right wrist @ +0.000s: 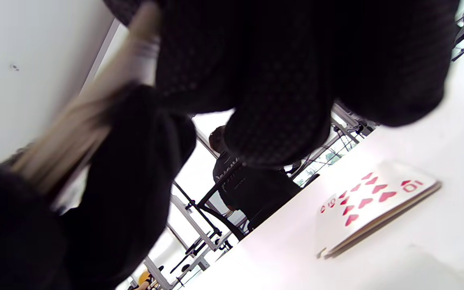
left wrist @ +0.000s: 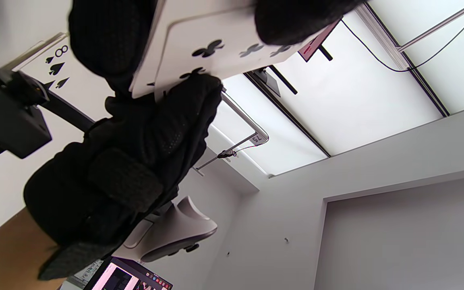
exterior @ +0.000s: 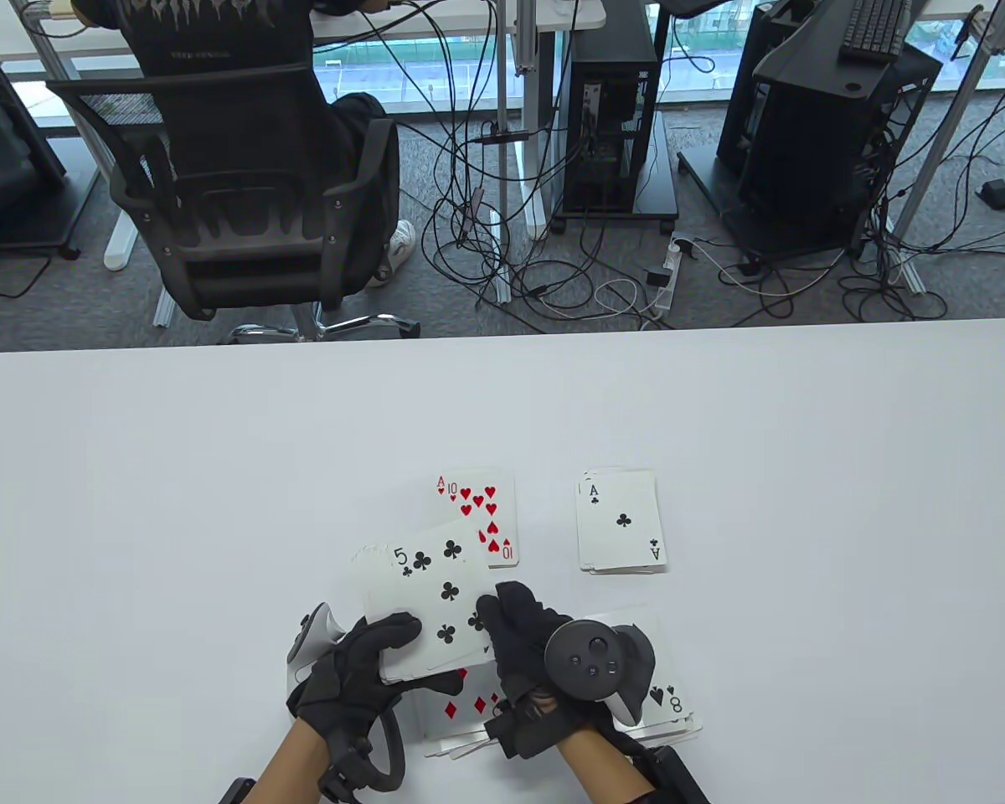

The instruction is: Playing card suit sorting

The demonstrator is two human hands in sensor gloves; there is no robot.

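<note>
From the table view, four face-up piles lie on the white desk [exterior: 218,469]: a hearts pile [exterior: 479,512] topped by the 10 with an A peeking out beside it, a clubs pile [exterior: 621,523] topped by the ace, a diamonds pile [exterior: 456,708] under the hands, and a spades pile [exterior: 674,708] showing an 8. The left hand [exterior: 360,670] holds the remaining deck [exterior: 431,607], its top card the 5 of clubs, while the right hand [exterior: 523,641] has its fingers on that card's right edge. Sorting looks well underway, with a thick stack still to deal; this card likely belongs on the clubs pile.

The left wrist view shows the 5's club pips and the 8 of spades [left wrist: 56,60], and a small tag overhead reads "75".

The right wrist view shows the deck's blurred edge in the left hand's grip, with the heart 10 [right wrist: 373,201] on the desk.
</note>
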